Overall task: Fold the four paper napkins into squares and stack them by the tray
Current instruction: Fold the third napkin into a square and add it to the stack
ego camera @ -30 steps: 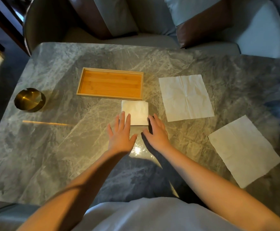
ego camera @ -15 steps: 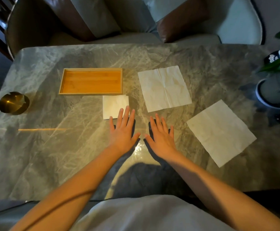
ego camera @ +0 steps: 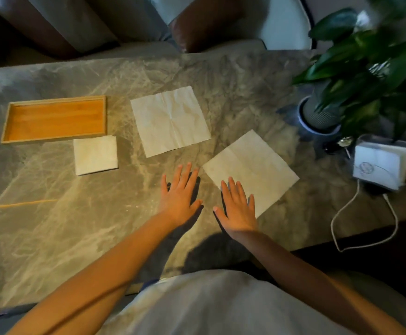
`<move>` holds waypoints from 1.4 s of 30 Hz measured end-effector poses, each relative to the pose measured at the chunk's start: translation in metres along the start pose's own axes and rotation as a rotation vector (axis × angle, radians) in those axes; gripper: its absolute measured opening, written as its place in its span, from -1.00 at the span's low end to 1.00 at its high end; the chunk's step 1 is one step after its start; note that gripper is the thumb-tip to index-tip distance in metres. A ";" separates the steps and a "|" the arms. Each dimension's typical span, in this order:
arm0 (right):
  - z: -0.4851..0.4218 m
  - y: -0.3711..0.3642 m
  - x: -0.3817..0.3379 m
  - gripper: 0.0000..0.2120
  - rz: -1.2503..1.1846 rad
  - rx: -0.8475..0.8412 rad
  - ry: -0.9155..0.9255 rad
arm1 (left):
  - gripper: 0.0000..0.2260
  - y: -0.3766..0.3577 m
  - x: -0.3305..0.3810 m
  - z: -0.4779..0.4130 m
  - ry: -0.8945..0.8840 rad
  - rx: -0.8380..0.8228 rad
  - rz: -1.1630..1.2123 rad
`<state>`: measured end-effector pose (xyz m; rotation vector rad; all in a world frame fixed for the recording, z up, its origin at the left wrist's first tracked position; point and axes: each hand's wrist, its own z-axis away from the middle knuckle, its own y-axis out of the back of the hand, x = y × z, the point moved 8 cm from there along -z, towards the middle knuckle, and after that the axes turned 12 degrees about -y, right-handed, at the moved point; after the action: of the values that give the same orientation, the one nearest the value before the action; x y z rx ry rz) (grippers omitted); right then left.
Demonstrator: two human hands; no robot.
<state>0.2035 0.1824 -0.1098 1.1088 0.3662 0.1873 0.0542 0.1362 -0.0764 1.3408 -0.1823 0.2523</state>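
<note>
The nearest unfolded white paper napkin [ego camera: 257,163] lies right of the rectangular wooden tray [ego camera: 54,119]. Both hands are flat, fingers straight: right hand [ego camera: 239,209] over its near edge, left hand [ego camera: 180,192] beside it. Likely thin, limp and easily torn: pinch 1 corner lightly.

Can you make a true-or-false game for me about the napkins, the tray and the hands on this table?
1. The wooden tray has nothing in it. True.
2. The folded napkin lies inside the tray. False: it lies on the table, just beside the tray's near edge.
3. The far napkin and the near napkin are both unfolded. True.
4. The left hand grips a napkin. False: its fingers are straight, over bare table.
5. The right hand is over a corner of the near napkin. True.
</note>
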 end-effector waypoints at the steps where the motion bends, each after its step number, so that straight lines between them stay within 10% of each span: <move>1: 0.000 0.002 0.010 -0.33 -0.010 -0.012 -0.005 | -0.28 -0.003 0.008 -0.007 -0.011 -0.009 0.004; 19: -0.009 0.021 0.077 -0.90 -0.120 0.066 0.341 | -0.28 -0.058 0.027 0.001 0.020 -0.099 0.068; 33: 0.004 0.044 0.075 -0.87 -0.329 -0.260 0.368 | -0.37 -0.042 0.002 0.029 0.197 0.243 0.440; 42: 0.001 0.040 0.087 -0.65 -0.322 -0.248 0.323 | -0.78 -0.041 0.010 0.035 0.122 0.192 0.365</move>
<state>0.2856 0.2281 -0.0903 0.7616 0.7824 0.1222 0.0760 0.0948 -0.1041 1.4721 -0.3057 0.6713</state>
